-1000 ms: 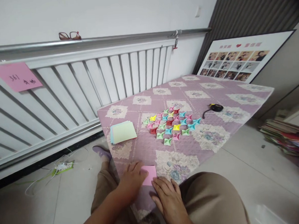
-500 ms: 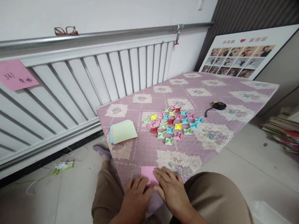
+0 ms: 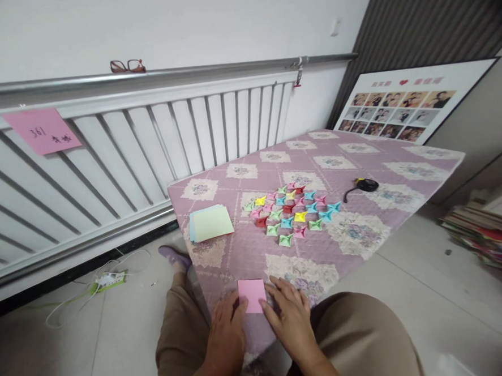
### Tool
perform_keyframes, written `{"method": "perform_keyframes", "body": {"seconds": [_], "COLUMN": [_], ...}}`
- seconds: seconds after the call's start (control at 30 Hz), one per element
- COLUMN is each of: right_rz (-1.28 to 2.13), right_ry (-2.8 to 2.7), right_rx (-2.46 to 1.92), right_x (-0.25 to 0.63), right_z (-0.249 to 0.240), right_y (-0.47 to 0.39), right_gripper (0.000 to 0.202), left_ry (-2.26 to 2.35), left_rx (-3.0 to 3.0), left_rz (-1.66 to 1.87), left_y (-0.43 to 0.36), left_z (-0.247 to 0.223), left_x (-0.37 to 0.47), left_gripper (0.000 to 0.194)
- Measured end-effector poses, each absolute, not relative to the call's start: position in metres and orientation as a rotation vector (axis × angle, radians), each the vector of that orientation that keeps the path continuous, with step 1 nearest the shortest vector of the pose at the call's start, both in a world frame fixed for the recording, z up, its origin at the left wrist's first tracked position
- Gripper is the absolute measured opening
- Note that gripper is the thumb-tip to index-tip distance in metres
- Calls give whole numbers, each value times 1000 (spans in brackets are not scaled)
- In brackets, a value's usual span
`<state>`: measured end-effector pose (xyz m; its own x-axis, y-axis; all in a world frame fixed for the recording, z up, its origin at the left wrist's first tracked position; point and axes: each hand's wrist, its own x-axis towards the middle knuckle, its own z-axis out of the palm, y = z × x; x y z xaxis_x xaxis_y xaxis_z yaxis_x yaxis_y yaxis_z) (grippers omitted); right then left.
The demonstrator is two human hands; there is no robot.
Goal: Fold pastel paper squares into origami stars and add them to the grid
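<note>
A small pink paper [image 3: 252, 295] lies flat near the table's front corner. My left hand [image 3: 226, 328] rests at its left edge, fingers stretched, the fingertips at the paper's lower left. On the right side, my right hand [image 3: 290, 316] lies with its fingers apart, the thumb at the lower right corner of the paper. Farther back on the left is a stack of coloured sheets [image 3: 213, 222], pale yellow-green on top. Several small folded paper shapes [image 3: 288, 208] in green, pink, red, yellow and blue stand in rows mid-table.
The table [image 3: 246, 250] has a purple flowered cloth. On its right side lies a black coiled cord [image 3: 366, 185]. A white radiator [image 3: 141, 143] with a pink note [image 3: 43, 131] runs behind it, and a photo board [image 3: 403, 105] leans beyond the far end.
Both hands have moved apart, off the middle of the pink paper, leaving more of it showing. The camera view has shifted slightly.
</note>
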<state>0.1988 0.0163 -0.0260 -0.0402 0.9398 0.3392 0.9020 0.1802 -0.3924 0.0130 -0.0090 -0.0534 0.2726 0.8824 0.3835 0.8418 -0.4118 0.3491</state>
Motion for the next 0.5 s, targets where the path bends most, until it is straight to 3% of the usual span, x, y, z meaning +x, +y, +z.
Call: {"method": "perform_keyframes", "body": {"seconds": [0.2, 0.5], "right_rz": [262, 304], "right_ry": [-1852, -1785], "right_rx": [-1769, -1822], "right_x": [189, 172], "right_z": [-25, -22], "right_y": [12, 10], "right_gripper": [18, 10], "left_ry": [1655, 1617], "left_rx": [2427, 2460], "left_rz": [985, 1035], "left_y": [-8, -7], "left_z": [-61, -60], "left_x": [13, 12], "left_gripper": [64, 50]}}
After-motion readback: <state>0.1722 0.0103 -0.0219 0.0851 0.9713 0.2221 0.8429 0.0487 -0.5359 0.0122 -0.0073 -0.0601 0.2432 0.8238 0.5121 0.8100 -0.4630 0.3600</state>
